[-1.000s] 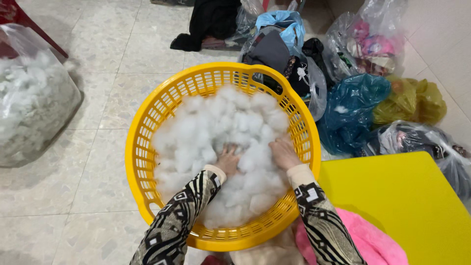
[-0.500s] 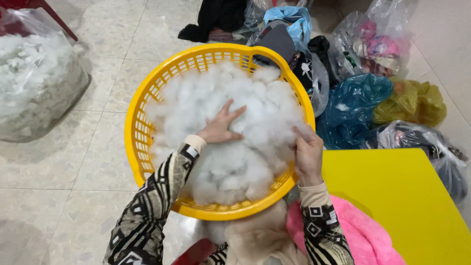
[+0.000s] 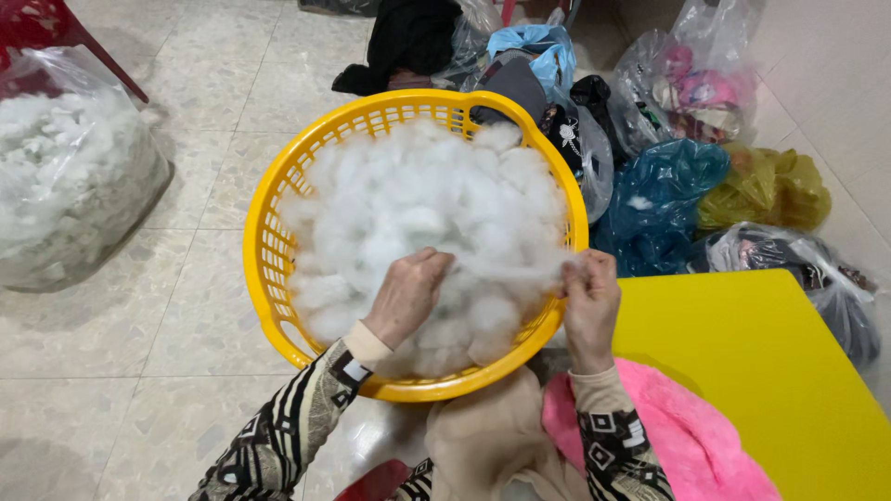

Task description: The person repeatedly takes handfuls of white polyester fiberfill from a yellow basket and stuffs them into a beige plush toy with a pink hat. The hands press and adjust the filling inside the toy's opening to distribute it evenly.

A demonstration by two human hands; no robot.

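Stuffing [image 3: 427,223] fills the yellow basket [image 3: 269,250] on the floor, mostly still clumped, while the left hand [image 3: 408,295] and right hand [image 3: 587,299], both pinched shut, stretch one thin wisp [image 3: 506,269] between them.

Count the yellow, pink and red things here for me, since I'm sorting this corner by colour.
Yellow: 3, the basket, the table and the yellowish bag.
Pink: 1, the fluffy fabric.
Red: 1, the chair.
Total: 5.
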